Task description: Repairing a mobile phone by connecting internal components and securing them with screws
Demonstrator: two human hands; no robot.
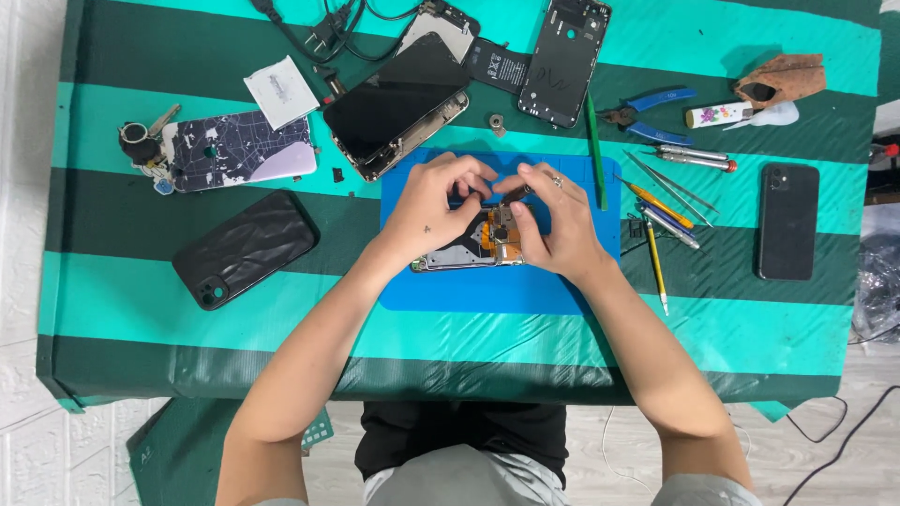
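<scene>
Blue mat [412, 295] under opened phone [469, 251], left hand [429, 208] and right hand [555, 223] pinching its small parts

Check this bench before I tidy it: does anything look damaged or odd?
Yes. The phone back at far left is white with dark patches flaked away. A small loose dark piece lies on the striped cloth beside it.

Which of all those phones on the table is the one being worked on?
The opened phone on the blue mat, its orange and metal insides showing. Both the left hand and right hand rest on it; the other phones lie untouched around it.
</scene>
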